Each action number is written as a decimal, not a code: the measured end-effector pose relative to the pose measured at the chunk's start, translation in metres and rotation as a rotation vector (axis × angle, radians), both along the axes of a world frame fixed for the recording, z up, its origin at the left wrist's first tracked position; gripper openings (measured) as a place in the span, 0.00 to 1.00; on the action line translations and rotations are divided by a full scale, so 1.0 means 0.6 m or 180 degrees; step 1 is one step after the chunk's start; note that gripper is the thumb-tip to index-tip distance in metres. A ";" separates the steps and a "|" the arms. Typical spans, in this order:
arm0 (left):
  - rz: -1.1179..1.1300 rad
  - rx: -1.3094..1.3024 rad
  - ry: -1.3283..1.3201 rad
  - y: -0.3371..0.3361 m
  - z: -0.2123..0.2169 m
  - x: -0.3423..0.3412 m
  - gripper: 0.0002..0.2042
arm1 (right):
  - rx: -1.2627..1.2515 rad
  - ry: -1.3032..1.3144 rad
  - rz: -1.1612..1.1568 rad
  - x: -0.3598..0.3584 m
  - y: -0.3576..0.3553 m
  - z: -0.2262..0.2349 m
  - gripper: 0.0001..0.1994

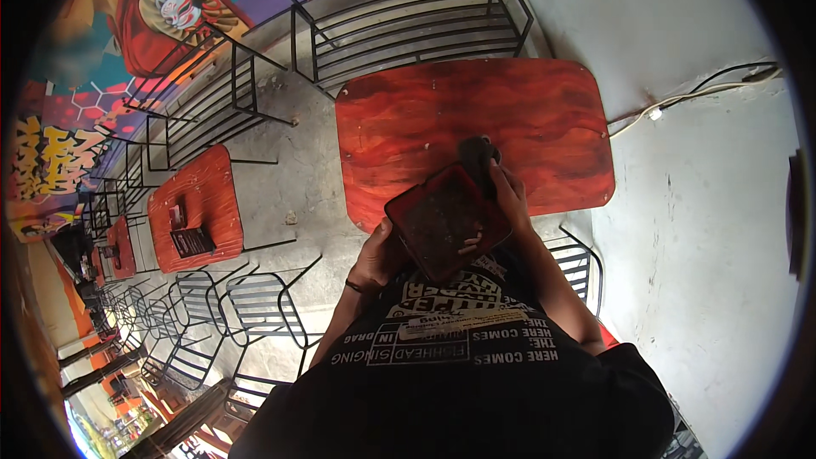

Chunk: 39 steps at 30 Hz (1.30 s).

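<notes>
A dark, square, shallow tray or box [438, 212] with reddish edges is held tilted in front of my body, over the near edge of the red table [408, 110]. My left hand [374, 257] grips its left side, thumb along the edge. Some pale, finger-like shapes show on its dark face; whether they are fingertips or a reflection is unclear. At the far right corner of the tray, my right hand [509, 195] is closed on a bunched dark cloth [478, 153]. The fingers of that hand are partly hidden behind the cloth and tray.
Beyond the table stands a black metal bench [416, 21]; a similar bench [200, 106] is at the left. Another red table [217, 204] carries a dark holder [192, 242]. Metal chairs [263, 302] stand lower left. A white wall [688, 204] with a cable [650, 110] borders the right.
</notes>
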<state>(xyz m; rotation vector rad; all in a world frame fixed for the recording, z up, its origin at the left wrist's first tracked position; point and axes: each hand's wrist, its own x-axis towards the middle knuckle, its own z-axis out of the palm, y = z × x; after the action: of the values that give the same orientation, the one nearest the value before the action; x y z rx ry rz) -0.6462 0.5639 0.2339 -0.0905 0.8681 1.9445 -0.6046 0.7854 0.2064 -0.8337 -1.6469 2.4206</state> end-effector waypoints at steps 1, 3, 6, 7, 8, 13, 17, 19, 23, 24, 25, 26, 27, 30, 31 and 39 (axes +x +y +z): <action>0.0007 -0.0583 0.0422 0.010 0.008 0.002 0.45 | 0.0020 -0.0082 -0.0235 0.003 -0.003 0.004 0.15; -0.0032 -0.0241 0.0056 0.025 0.020 -0.013 0.44 | 0.0055 -0.0146 -0.0451 0.002 -0.003 0.010 0.15; -0.0140 0.0437 -0.0655 0.039 0.038 -0.036 0.42 | 0.0833 0.0259 -0.0266 -0.005 -0.008 0.022 0.16; 0.0052 0.0374 -0.0526 0.041 0.046 -0.041 0.41 | 0.0830 0.0276 -0.0254 -0.009 -0.004 0.037 0.16; 0.0245 0.0309 -0.0396 0.042 0.052 -0.046 0.39 | 0.0797 0.0364 -0.0078 -0.013 0.005 0.055 0.16; 0.0208 -0.0435 0.0122 0.041 0.046 -0.066 0.39 | 0.1151 0.0815 0.0695 -0.034 0.051 0.065 0.15; 0.0147 -0.0557 0.0361 0.089 0.069 -0.050 0.41 | 0.0593 0.0471 0.1311 -0.082 0.078 0.064 0.16; 0.0146 -0.0328 -0.0191 0.090 0.053 -0.062 0.42 | 0.0194 0.0238 0.1529 -0.077 0.077 0.076 0.17; 0.0184 0.0290 -0.1237 0.088 0.046 -0.073 0.45 | 0.0753 0.0707 0.1088 -0.039 0.076 0.084 0.16; 0.0186 0.0391 -0.1242 0.086 0.051 -0.065 0.46 | 0.1348 0.1318 0.0819 -0.031 0.088 0.037 0.16; 0.0174 0.0493 -0.1234 0.087 0.055 -0.060 0.47 | 0.1946 0.1935 0.0515 -0.030 0.099 0.003 0.16; 0.0165 0.0488 -0.1217 0.087 0.056 -0.052 0.47 | 0.2542 0.2545 0.0183 -0.028 0.111 -0.031 0.17; 0.0360 0.0535 -0.1164 0.082 0.054 -0.037 0.47 | 0.2522 0.2561 0.0183 -0.029 0.108 -0.018 0.17; 0.0728 0.0612 -0.1042 0.080 0.033 -0.015 0.47 | -0.0520 0.1064 0.0187 -0.007 0.103 0.025 0.14; 0.0730 0.0428 -0.0758 0.080 0.010 -0.012 0.45 | -0.0533 0.1074 0.0180 -0.004 0.099 0.027 0.14; 0.0625 -0.0579 -0.0306 0.110 0.043 -0.039 0.34 | 0.1035 0.0955 -0.0429 0.009 0.076 0.085 0.17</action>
<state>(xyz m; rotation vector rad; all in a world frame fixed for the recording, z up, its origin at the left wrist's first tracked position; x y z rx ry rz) -0.6695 0.6297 0.2595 -0.3864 1.0012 2.0192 -0.5995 0.8312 0.2574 -0.4867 -1.7335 1.9957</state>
